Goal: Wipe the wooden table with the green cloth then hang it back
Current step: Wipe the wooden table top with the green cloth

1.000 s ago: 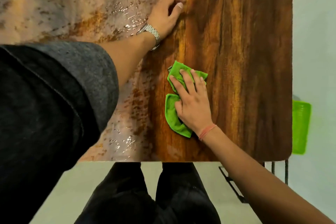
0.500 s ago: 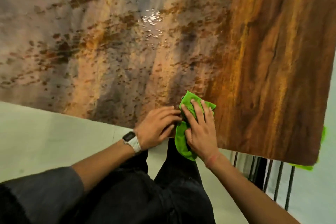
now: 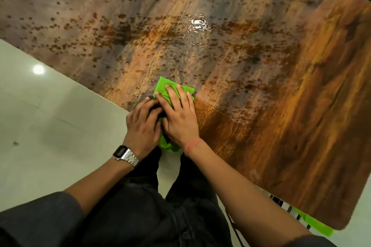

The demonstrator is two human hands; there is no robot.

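Observation:
The green cloth (image 3: 163, 88) lies bunched at the near edge of the wooden table (image 3: 261, 86), partly hanging over that edge. My right hand (image 3: 178, 118) presses flat on the cloth with fingers spread. Beside it on the left, my left hand (image 3: 143, 124), with a metal wristwatch, curls at the table edge and touches the cloth's left side. Wet streaks and droplets glisten across the left and middle of the tabletop; the right part looks darker and drier.
A second green object (image 3: 315, 224) shows below the table's near right corner, next to dark metal bars (image 3: 281, 204). Pale tiled floor (image 3: 50, 126) lies to the left. My dark trousers fill the lower centre.
The view swung left and the cloth slid to the table's near edge. My left hand came back from the far tabletop and now sits against the cloth beside my right hand.

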